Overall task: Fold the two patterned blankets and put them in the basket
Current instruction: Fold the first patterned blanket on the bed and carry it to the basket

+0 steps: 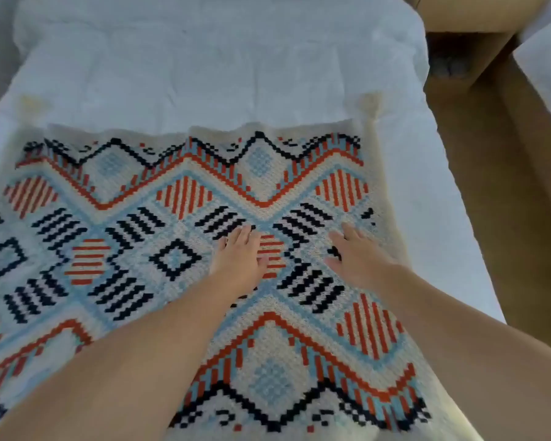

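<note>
A cream blanket [159, 198] with orange, light blue and black diamond and zigzag patterns lies spread flat across the near half of a white bed. My left hand [240, 253] rests palm down on it near the middle, fingers straight. My right hand [355, 254] lies flat on the blanket a little to the right, fingers straight and pointing away from me. Neither hand holds any cloth. Only one patterned blanket shows, and no basket is in view.
The white bed sheet [220, 68] stretches bare beyond the blanket's far edge. Right of the bed runs a strip of brown floor [506, 202]. A brown piece of furniture [465, 14] stands at the top right, with another white surface [547, 58] at the right edge.
</note>
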